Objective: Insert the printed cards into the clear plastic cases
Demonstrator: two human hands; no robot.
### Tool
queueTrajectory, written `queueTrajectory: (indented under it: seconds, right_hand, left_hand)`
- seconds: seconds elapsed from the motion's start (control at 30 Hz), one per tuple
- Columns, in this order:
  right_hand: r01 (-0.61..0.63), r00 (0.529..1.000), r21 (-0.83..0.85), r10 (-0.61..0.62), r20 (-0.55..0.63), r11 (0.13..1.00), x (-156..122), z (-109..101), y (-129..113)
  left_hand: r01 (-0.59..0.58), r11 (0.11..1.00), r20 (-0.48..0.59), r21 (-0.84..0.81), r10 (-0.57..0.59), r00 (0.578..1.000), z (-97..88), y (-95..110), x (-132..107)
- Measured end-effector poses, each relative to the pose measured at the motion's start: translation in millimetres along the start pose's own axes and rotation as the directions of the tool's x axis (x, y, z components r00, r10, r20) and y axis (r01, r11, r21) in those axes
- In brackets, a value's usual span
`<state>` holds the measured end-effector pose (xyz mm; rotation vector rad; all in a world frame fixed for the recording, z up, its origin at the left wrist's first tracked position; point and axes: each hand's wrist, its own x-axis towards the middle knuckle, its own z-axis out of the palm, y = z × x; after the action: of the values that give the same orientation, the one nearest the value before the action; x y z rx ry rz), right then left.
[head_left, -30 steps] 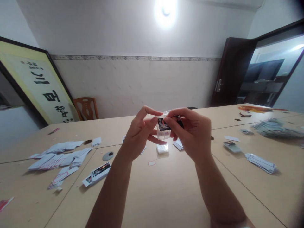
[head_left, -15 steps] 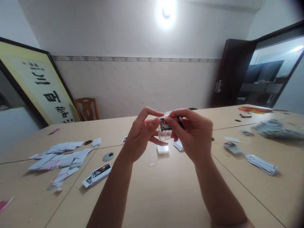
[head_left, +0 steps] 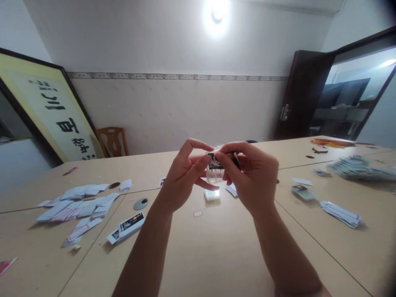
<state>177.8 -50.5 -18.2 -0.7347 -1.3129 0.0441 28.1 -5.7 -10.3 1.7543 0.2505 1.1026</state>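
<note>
Above the table, both hands hold a small clear plastic box [head_left: 215, 177] between them. My left hand [head_left: 185, 175] grips the box at its left side, index finger on the top edge and thumb against the front. With my right hand [head_left: 252, 171] I pinch a dark printed card [head_left: 215, 161] that lies across the front of the box; the fingers partly hide it, so I cannot tell whether it is inside. Below the hands another clear box [head_left: 212, 195] rests on the table, near a small red-edged white label [head_left: 198, 213].
Stacks of white paper slips [head_left: 77, 206] spread over the left. Closer in lies a stack of dark printed cards [head_left: 131, 222]. To the right are a clear box with a printed card [head_left: 302, 192], a bundle of white strips [head_left: 340, 213] and a pile of clear packs [head_left: 355, 168].
My left thumb has moved slightly right and now presses at the left end of the card. The box and right hand stay almost where they were.
</note>
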Motion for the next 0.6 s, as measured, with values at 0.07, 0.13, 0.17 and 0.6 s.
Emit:
queueTrajectory:
  seconds: [0.07,0.13,0.17,0.6]
  right_hand:
    - [-0.006,1.000,0.002,0.006,0.001,1.000,0.2,0.2,-0.1]
    - [-0.011,1.000,0.008,0.011,0.000,1.000,0.3,0.4,0.1]
    - [-0.012,1.000,0.010,0.012,-0.001,1.000,0.4,0.6,0.2]
    - [-0.004,1.000,0.006,0.005,-0.004,1.000,0.3,1.2,1.5]
  left_hand:
    - [-0.002,1.000,0.000,0.002,0.002,1.000,0.0,-0.5,0.0]
    - [-0.004,1.000,0.000,0.000,0.004,1.000,-0.1,-1.1,0.0]
    - [-0.005,1.000,0.000,-0.002,0.005,1.000,-0.1,-1.3,0.0]
    - [-0.008,1.000,-0.003,-0.004,0.008,1.000,1.0,-0.9,1.8]
